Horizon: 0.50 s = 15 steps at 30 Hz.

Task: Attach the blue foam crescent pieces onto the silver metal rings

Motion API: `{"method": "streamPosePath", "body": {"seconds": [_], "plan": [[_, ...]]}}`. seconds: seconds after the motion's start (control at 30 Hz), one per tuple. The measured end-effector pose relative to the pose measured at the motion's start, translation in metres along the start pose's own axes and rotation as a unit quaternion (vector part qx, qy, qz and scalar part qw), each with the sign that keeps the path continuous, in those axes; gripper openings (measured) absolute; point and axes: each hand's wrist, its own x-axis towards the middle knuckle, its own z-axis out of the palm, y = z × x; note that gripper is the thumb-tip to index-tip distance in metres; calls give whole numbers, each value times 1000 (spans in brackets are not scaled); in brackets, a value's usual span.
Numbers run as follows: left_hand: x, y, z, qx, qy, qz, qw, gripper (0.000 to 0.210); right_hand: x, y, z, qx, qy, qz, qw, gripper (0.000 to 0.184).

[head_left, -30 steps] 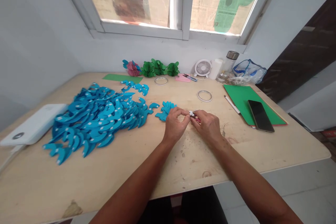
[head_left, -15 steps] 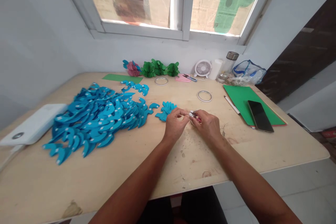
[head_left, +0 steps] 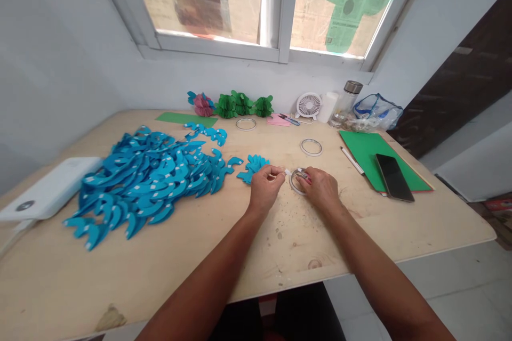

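Between the thumb and finger of my left hand (head_left: pixel 265 187), closed in a pinch, is a small piece of white tape (head_left: pixel 287 172). My right hand (head_left: pixel 322 187) is closed around small red-handled scissors (head_left: pixel 308 177), largely hidden by the fingers. Under those fingers a narrow roll of tape (head_left: pixel 292 185) shows as a ring; whether it is gripped or only touched I cannot tell. Beside my left hand lies a small stack of blue cut pieces (head_left: pixel 253 166). Further left spreads a large heap of blue curved pieces (head_left: pixel 160 176) dotted with white squares.
Two more tape rolls (head_left: pixel 311 147) lie farther back. On the right, a phone (head_left: pixel 394 177) rests on green sheets (head_left: pixel 366 149), beside a pen (head_left: pixel 352 160). Paper flowers (head_left: pixel 241 104), a small fan (head_left: pixel 309 105) and a bottle (head_left: pixel 349 98) line the wall. A white device (head_left: pixel 52 186) sits far left.
My hands have drawn slightly apart. The white tape piece is now clear in my left pinch, and the tape roll has come into view under my right fingers.
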Motion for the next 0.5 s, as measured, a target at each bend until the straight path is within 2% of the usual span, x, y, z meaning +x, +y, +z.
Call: {"method": "streamPosePath", "body": {"seconds": [0.2,0.37,0.5], "plan": [[-1,3,0,-5,0,1,1000,8,2,4,8,0,47,-23,999,22],[-2,5,1,-14,-6,3,1000,9,8,6,13,-16,87,-4,996,25],[-3,4,1,-14,-9,4,1000,9,12,8,16,-15,89,20,996,25]]}}
